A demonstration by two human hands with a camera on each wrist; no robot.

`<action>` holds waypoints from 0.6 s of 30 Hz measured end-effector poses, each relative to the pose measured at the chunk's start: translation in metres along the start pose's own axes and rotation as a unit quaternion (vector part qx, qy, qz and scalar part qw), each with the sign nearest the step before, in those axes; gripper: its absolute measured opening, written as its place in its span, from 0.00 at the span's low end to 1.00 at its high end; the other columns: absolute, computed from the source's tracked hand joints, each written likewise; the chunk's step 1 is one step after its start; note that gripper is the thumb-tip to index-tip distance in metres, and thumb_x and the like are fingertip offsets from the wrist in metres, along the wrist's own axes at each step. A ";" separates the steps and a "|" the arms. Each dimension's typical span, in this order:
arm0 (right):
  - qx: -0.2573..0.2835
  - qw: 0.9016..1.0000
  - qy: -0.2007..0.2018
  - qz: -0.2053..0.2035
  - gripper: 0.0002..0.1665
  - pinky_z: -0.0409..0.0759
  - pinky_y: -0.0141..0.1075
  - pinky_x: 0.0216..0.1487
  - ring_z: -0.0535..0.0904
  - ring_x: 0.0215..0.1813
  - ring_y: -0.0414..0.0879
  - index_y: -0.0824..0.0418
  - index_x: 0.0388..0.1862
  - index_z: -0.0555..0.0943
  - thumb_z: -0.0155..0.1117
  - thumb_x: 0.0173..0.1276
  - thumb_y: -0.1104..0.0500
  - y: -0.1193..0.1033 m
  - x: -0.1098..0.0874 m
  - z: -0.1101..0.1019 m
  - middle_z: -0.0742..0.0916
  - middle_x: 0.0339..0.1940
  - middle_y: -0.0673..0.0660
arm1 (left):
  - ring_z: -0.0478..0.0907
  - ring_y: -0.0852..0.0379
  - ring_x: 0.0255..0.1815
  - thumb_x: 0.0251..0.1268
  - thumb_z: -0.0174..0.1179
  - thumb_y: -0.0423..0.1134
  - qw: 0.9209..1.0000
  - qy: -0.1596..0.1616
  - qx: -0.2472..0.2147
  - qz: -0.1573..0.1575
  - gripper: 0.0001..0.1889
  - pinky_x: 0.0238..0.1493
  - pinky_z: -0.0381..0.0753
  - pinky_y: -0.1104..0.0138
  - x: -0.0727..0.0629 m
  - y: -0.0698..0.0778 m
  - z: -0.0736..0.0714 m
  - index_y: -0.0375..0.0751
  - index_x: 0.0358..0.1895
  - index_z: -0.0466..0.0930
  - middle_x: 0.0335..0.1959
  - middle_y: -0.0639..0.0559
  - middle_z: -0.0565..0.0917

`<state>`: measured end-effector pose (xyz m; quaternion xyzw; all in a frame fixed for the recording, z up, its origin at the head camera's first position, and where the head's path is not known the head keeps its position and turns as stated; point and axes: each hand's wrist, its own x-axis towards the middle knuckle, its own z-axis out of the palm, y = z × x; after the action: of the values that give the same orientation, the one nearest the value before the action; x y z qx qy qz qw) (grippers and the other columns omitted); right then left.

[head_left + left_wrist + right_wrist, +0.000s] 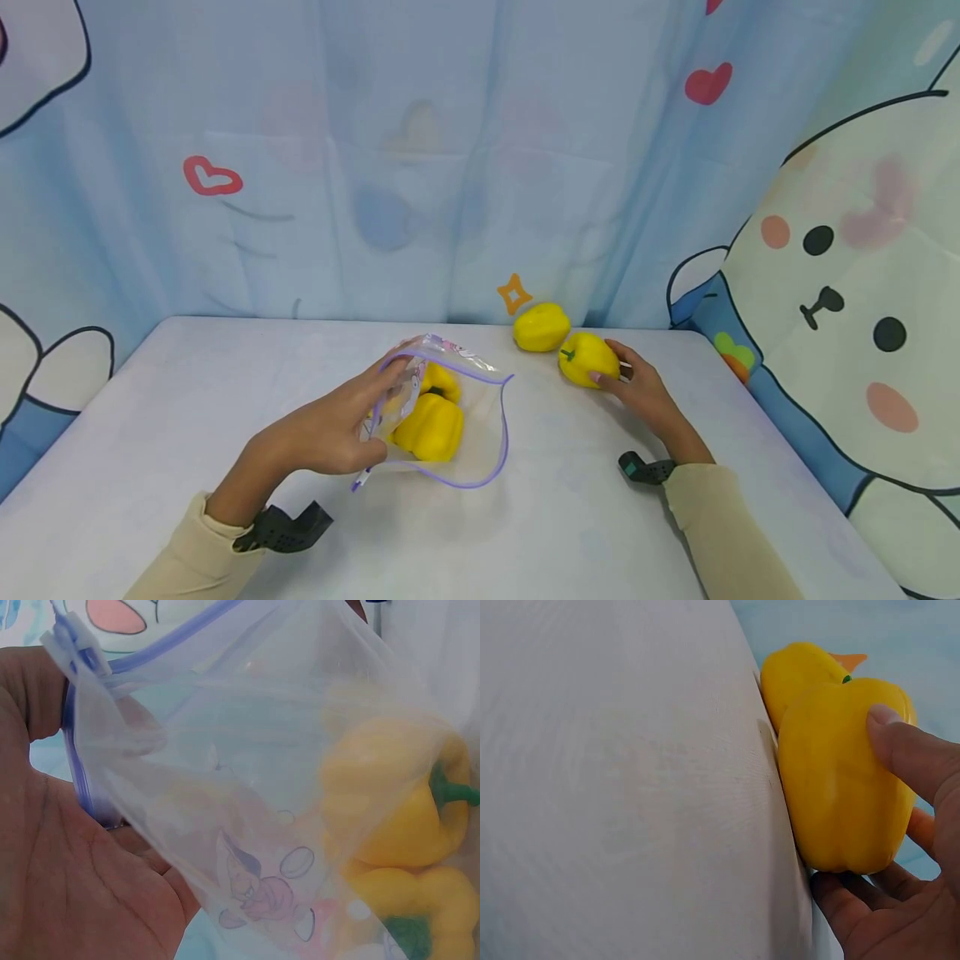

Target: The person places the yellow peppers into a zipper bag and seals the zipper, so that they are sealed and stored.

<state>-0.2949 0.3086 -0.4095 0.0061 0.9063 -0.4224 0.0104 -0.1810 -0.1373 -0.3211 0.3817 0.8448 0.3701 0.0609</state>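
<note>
Pinches the bag with left fingers, a pepper with right fingers. Likely light, firm and slick; best held round the pepper's sides.

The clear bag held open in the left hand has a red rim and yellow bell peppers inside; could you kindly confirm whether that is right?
Not quite: the rim is purple, not red, as the head view shows. The clear bag is indeed held open in the left hand, with yellow bell peppers inside.
</note>
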 end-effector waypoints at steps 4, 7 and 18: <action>0.004 1.000 -0.006 -0.003 0.50 0.65 0.56 0.65 0.61 0.70 0.67 0.56 0.79 0.51 0.64 0.66 0.45 -0.003 -0.001 0.000 0.61 0.75 0.67 | 0.57 0.52 0.69 0.45 0.54 0.31 1.000 0.001 -0.002 0.001 0.50 0.67 0.62 0.50 0.000 0.000 0.000 0.40 0.78 0.44 0.79 0.54 0.42; 0.008 1.000 -0.008 -0.015 0.50 0.66 0.56 0.64 0.61 0.70 0.66 0.56 0.79 0.52 0.65 0.66 0.44 -0.005 -0.002 0.000 0.61 0.75 0.66 | 0.58 0.53 0.68 0.45 0.54 0.31 1.000 0.001 -0.004 0.001 0.50 0.66 0.64 0.51 0.000 0.000 0.000 0.41 0.78 0.44 0.78 0.54 0.43; -0.002 0.997 -0.016 -0.074 0.50 0.69 0.54 0.62 0.62 0.71 0.64 0.54 0.79 0.55 0.63 0.64 0.38 -0.021 -0.007 0.001 0.60 0.77 0.62 | 0.60 0.51 0.65 0.45 0.54 0.32 1.000 0.005 -0.010 -0.009 0.49 0.63 0.65 0.51 -0.001 0.000 0.000 0.38 0.77 0.43 0.78 0.50 0.44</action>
<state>-0.2886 0.2940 -0.3936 -0.0682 0.9048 -0.4203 -0.0063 -0.1802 -0.1375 -0.3213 0.3718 0.8447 0.3797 0.0638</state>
